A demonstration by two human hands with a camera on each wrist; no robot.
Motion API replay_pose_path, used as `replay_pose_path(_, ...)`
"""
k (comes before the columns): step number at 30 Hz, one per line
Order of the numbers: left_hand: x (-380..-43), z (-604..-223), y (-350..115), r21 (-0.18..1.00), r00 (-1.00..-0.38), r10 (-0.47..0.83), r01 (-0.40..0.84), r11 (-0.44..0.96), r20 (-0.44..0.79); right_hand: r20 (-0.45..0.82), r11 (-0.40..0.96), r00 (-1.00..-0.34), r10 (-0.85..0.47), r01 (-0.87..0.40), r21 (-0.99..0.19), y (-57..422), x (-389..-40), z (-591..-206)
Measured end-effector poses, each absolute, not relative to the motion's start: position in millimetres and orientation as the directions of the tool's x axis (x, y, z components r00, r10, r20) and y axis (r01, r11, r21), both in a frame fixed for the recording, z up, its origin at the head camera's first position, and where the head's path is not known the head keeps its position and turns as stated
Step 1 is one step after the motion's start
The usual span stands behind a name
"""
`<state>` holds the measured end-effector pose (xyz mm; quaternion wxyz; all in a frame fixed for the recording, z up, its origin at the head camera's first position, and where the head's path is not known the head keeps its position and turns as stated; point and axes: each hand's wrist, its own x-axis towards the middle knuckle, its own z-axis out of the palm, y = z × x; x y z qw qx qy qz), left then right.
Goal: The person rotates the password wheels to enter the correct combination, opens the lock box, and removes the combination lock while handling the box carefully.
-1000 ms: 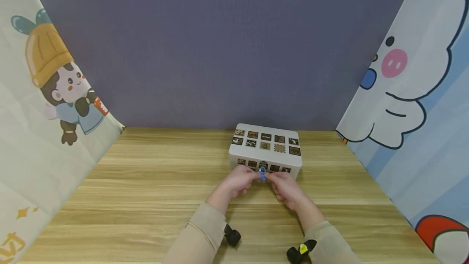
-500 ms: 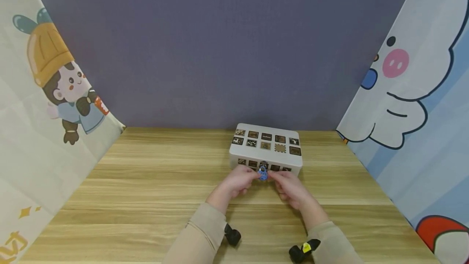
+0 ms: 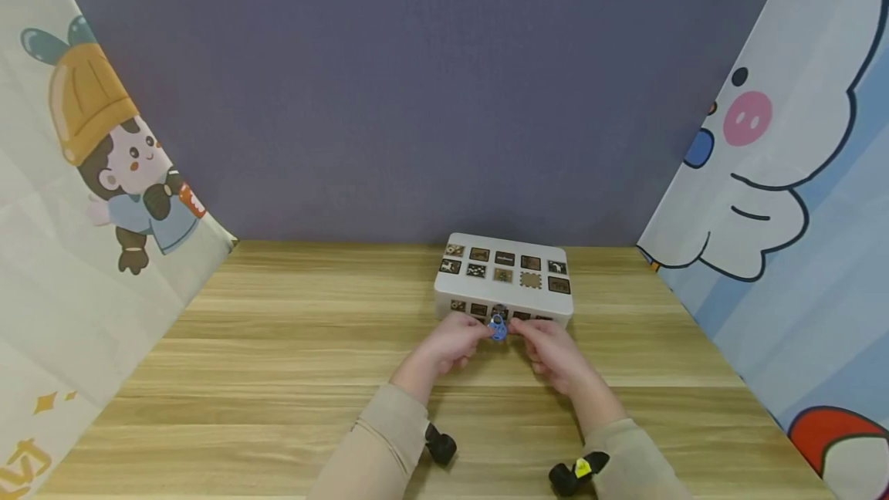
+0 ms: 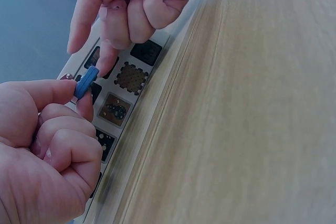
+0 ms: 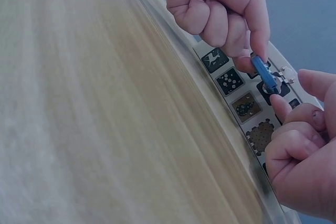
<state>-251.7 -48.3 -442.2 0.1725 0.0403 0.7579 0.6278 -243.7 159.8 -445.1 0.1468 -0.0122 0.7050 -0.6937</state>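
A small blue padlock point(image 3: 498, 329) with a metal shackle sits at the metal latch point(image 5: 286, 74) on the front of a white box point(image 3: 507, 295) with square pictures. My left hand point(image 3: 453, 340) pinches the padlock's body between thumb and index finger, its other fingers curled. On the opposite side is my right hand point(image 3: 553, 356). Its thumb and index finger point(image 5: 280, 107) are spread apart, with the index fingertip right by the end of the padlock, while the remaining fingers fold into the palm.
The box stands on a wood-grain table point(image 3: 299, 346), near a dark grey back panel point(image 3: 417, 99). Cartoon-printed sheets flank the table, a cream one point(image 3: 42, 253) on the left and a blue and white one point(image 3: 833, 253) on the right.
My right thumb and index finger have come away from the padlock and parted, and that hand has shifted slightly right. My left hand and the box stay in place.
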Motion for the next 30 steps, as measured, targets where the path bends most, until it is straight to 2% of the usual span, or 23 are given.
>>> replay_pose_path(30,-254,-443,-49,0.966,-0.933,0.286,-0.163,0.202,-0.218,-0.188,0.085,-0.957,-0.222,0.173,-0.981,148,-244,-452)
